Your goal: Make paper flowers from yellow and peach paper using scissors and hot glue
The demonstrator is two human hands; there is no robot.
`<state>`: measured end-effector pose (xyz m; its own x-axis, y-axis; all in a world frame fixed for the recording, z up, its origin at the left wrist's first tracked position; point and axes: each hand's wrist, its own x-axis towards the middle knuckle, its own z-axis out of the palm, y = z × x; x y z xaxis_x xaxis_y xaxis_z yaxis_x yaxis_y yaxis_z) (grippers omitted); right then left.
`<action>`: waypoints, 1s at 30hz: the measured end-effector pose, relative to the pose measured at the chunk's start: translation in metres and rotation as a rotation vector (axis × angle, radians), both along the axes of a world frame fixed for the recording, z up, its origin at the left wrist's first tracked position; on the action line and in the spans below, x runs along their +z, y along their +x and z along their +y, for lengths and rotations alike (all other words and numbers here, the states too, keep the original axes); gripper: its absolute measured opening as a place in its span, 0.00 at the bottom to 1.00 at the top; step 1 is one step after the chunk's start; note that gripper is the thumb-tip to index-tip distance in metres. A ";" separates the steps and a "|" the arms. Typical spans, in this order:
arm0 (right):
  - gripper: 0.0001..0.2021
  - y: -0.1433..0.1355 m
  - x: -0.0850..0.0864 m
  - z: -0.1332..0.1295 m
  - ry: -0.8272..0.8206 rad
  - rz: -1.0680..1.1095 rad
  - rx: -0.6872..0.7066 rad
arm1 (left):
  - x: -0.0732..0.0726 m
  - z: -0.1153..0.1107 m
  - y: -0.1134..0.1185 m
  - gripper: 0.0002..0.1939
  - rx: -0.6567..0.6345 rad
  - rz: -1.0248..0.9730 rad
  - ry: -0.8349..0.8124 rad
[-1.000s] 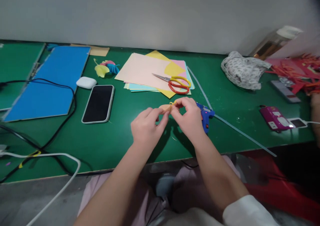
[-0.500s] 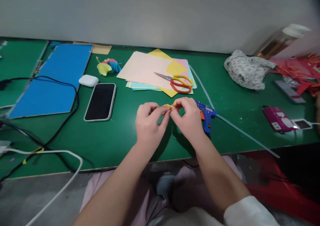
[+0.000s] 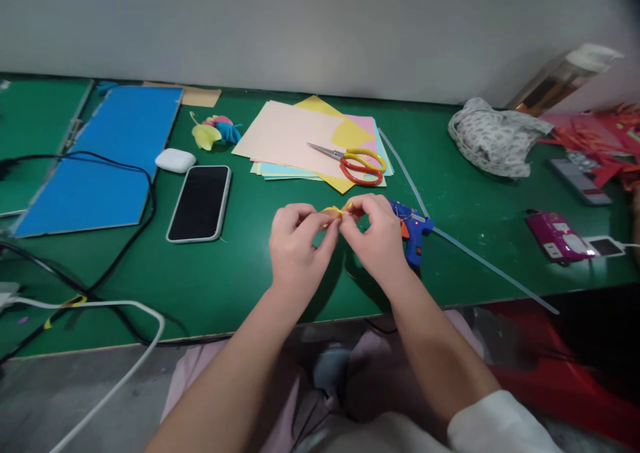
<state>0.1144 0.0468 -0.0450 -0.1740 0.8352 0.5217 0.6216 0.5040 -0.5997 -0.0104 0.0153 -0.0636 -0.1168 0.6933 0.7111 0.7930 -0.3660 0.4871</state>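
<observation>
Between my fingertips is a small yellow paper piece (image 3: 336, 210), mostly hidden by the fingers. My left hand (image 3: 299, 246) pinches it from the left between thumb and fingers. From the other side my right hand (image 3: 377, 236) grips it too, the two sets of fingertips almost touching. Just right of my right hand lies a blue glue gun (image 3: 416, 229), partly covered by it, with a long translucent glue stick (image 3: 493, 269) running out behind. Beyond my hands, scissors (image 3: 363, 164) with one yellow and one red handle rest on a stack of coloured paper (image 3: 280, 129).
Left on the green table (image 3: 250, 273) are a phone (image 3: 200, 203), a white earbud case (image 3: 175, 160), small paper flowers (image 3: 215, 133), a blue board (image 3: 105, 159) and cables (image 3: 145, 306). A patterned cloth (image 3: 493, 136) and a purple device (image 3: 557, 236) lie on the right.
Both hands keep their pinch on the yellow paper piece, with only a slight shift of the fingers. The camera view has moved very slightly.
</observation>
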 end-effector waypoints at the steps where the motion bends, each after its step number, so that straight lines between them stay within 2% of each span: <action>1: 0.05 0.000 0.000 0.000 0.001 0.005 0.010 | 0.000 0.000 0.000 0.03 0.014 -0.016 -0.005; 6: 0.04 0.001 0.000 0.000 -0.006 0.000 0.045 | 0.000 0.001 -0.001 0.04 0.067 -0.052 -0.010; 22: 0.06 0.000 -0.002 0.001 -0.012 -0.034 0.009 | 0.000 0.001 -0.001 0.03 -0.016 0.028 0.009; 30: 0.05 0.002 -0.001 0.001 -0.017 -0.005 0.065 | 0.000 0.003 -0.003 0.04 0.040 -0.017 -0.034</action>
<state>0.1160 0.0479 -0.0460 -0.2308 0.8311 0.5060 0.5911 0.5329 -0.6055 -0.0132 0.0183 -0.0640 -0.1565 0.7114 0.6851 0.7984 -0.3172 0.5118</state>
